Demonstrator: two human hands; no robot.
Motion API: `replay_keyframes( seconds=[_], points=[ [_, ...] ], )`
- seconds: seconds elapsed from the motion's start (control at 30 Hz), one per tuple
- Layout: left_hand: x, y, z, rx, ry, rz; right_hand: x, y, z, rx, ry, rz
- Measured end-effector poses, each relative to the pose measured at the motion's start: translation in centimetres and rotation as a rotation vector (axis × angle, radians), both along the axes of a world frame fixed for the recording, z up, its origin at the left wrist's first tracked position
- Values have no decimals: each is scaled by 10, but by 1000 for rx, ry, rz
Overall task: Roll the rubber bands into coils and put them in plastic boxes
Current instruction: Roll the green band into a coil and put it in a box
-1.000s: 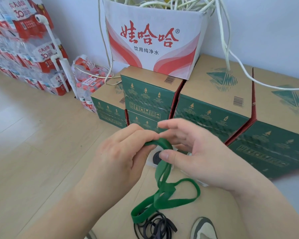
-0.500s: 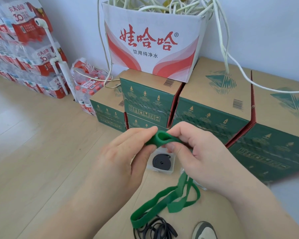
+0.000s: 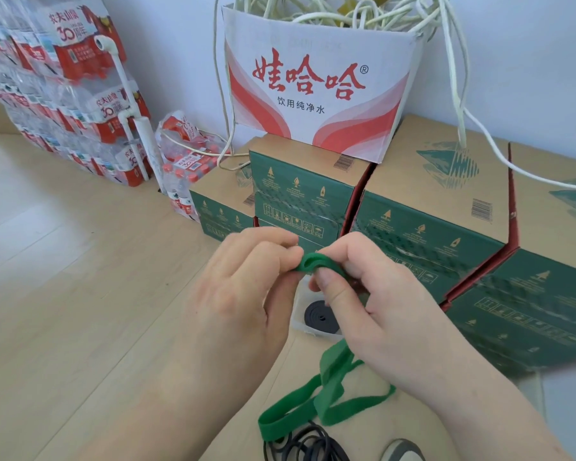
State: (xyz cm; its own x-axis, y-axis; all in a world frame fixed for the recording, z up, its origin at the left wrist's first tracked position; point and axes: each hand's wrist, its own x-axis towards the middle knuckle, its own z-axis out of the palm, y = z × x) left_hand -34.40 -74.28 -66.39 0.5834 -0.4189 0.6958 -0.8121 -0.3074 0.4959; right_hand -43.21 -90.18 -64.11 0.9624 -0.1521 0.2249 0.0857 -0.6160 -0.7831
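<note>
The left hand (image 3: pixel 243 294) and right hand (image 3: pixel 379 311) are meeting at frame centre, above the surface (image 3: pixel 373 427). Both are holding the green band (image 3: pixel 314 264). The left grip is pinching the folded end of the band between thumb and curled fingers. The right grip is closing on the same end from 3 o'clock, with the thumb pressing up from below and the fingers curling over the top. The folded end is forming a small loop between the two grips. The rest of the band is hanging down under the right palm toward 6 o'clock, and its slack loops are lying on the surface. The lowest loop is resting on a heap of black bands (image 3: pixel 308 444) at the bottom edge of the frame. A shoe (image 3: pixel 403 450) is showing just at 3 o'clock of that heap. A clear box (image 3: pixel 298 322) is sitting on the surface directly below the grips, partly hidden by the right thumb. A black coil (image 3: pixel 320 316) is lying flat inside it. Green cartons (image 3: pixel 429 227) are standing from 12 to 3 o'clock of the hands. A white carton (image 3: pixel 313 94) full of pale cords is sitting on top of them at 12 o'clock. Water packs (image 3: pixel 64 94) are standing stacked against the wall at 10 o'clock.
</note>
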Motion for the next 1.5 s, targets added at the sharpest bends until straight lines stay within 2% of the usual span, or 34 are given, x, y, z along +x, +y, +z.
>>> replay_keyframes(
  seconds=[0.17,0.37,0.6,0.73,0.93,1.13,1.33,1.5],
  points=[
    [6,1,-3,169,-37,43,1,-2,-7,-201,-76,-120],
    [3,-1,-7,98,150,-11,3,3,-7,-224,-63,-121],
    [8,1,-5,67,82,-30,3,1,1,-264,8,-102],
    [7,1,-6,74,39,-11,3,4,2,-163,77,-41],
    [2,-2,-1,29,24,71,1,12,6,114,92,-65],
    [-2,-7,-5,10,40,61,2,16,4,72,2,-143],
    [0,-8,-6,-79,98,-21,1,17,1,247,-44,-179],
    [-4,-6,-4,-61,81,-16,2,15,-1,235,-62,-168]
  ],
)
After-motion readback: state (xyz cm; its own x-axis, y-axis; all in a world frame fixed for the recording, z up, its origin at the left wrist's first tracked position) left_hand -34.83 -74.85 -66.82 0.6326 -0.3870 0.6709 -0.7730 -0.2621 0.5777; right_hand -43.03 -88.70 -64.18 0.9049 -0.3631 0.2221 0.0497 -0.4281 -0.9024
